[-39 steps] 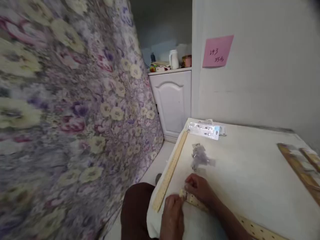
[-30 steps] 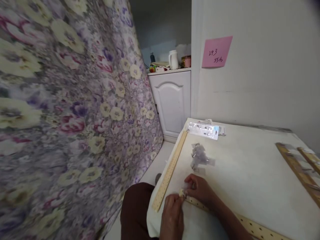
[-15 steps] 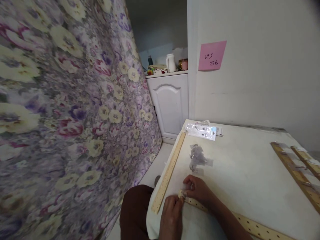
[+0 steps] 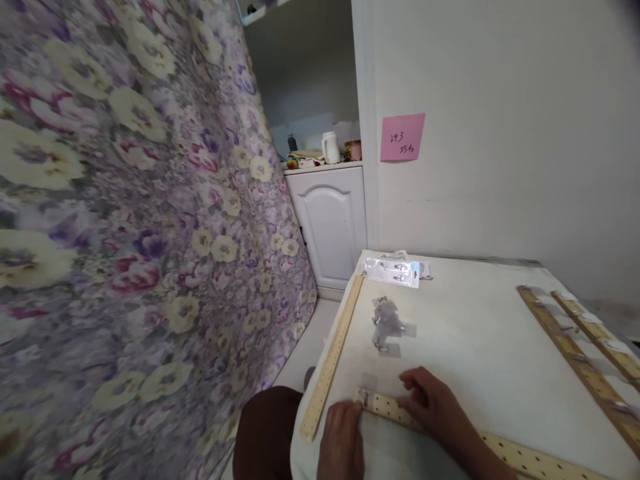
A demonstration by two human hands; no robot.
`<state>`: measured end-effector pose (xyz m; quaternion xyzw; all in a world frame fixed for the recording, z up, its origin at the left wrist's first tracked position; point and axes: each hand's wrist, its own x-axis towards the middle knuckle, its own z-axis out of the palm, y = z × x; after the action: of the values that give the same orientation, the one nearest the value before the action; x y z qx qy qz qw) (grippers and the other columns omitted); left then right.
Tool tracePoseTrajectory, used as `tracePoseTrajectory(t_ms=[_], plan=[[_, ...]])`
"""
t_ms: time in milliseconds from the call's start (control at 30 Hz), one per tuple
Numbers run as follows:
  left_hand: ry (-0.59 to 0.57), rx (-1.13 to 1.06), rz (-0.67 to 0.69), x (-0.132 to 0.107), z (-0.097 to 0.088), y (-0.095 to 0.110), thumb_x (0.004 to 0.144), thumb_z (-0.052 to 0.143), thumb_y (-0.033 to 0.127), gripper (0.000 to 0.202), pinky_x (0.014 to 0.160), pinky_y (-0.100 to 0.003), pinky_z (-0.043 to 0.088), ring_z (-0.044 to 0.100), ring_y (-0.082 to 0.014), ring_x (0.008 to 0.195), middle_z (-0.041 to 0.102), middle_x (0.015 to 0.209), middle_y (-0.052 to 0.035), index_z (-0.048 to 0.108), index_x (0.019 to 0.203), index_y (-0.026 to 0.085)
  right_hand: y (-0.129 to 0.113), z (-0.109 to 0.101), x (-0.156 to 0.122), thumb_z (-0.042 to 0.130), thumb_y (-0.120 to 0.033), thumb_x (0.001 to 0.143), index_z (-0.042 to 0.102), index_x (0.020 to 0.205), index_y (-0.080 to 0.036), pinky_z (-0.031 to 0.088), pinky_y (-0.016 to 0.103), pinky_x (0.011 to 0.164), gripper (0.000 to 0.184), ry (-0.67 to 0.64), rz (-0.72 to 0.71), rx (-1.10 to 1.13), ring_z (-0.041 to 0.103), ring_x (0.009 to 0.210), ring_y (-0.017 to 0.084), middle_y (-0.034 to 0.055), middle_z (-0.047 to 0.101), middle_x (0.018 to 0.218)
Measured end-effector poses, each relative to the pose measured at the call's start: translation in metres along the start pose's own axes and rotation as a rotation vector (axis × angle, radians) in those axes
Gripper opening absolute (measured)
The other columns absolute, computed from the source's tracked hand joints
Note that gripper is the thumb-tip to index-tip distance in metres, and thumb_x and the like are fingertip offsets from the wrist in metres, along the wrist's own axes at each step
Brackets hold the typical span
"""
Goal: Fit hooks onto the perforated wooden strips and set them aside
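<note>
Worked at one end of a perforated strip [image 4: 530, 457], near desk's [image 4: 465, 333] left edge.
Touched it with left hand [image 4: 343, 441], could not tell fingers' grip; parted right hand's [image 4: 433, 403] fingers above.

The room is dim under soft, diffuse light whose source cannot be made out; the pale bench [image 4: 465, 340] carries most of the brightness, while the alcove [image 4: 310, 77] sinks into grey. White glare streaks the plastic pack [image 4: 390, 272], and faint shadow greys the bench between the hands [image 4: 341, 437]. Wide-angle distortion stretches the floral curtain [image 4: 145, 253], the upper right corner darkens, and the small packets [image 4: 387, 325] blur into a murky clump
</note>
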<state>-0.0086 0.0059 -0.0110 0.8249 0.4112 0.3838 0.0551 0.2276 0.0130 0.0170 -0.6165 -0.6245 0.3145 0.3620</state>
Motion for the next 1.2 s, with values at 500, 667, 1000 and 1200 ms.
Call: tracePoseTrajectory(t_ms=[500,667,1000,1200], plan=[[-0.026,-0.08,-0.106,0.002,-0.003,0.01,0.085,0.041,0.004,0.036,0.081,-0.037,0.053,0.059,-0.0217,0.095,0.062,0.099,-0.01,0.06,0.112,0.017,0.036,-0.06,-0.072,0.062,-0.034,0.075,0.071,0.09,-0.029,0.048,0.031,0.087,0.019,0.027,0.036,-0.279,0.061,0.096,0.024,0.0048,0.068,0.097],[-0.012,-0.096,-0.115,-0.003,-0.001,0.004,0.088,0.04,0.007,0.032,0.085,-0.039,0.051,0.057,-0.0223,0.097,0.061,0.103,-0.011,0.059,0.112,0.016,0.03,-0.051,-0.074,0.064,-0.036,0.072,0.071,0.093,-0.029,0.049,0.029,0.085,0.023,0.097,0.091,-0.299,0.06,0.104,0.026,0.005,0.068,0.105],[-0.203,-0.031,-0.22,0.009,-0.004,0.015,0.085,0.036,0.002,0.054,0.087,-0.038,0.048,0.055,-0.0224,0.097,0.06,0.102,-0.01,0.05,0.134,0.022,0.017,-0.035,-0.079,0.063,-0.036,0.069,0.07,0.086,-0.028,0.05,0.032,0.084,0.02,0.112,0.129,-0.321,0.063,0.091,0.025,0.0054,0.069,0.094],[-0.276,0.094,-0.262,0.011,0.001,0.014,0.081,0.038,-0.002,0.061,0.092,-0.037,0.043,0.053,-0.0231,0.103,0.06,0.107,-0.0101,0.048,0.135,0.022,0.012,-0.036,-0.078,0.063,-0.035,0.069,0.068,0.084,-0.029,0.051,0.031,0.08,0.017,0.11,0.144,-0.305,0.064,0.088,0.024,0.0035,0.068,0.09]])
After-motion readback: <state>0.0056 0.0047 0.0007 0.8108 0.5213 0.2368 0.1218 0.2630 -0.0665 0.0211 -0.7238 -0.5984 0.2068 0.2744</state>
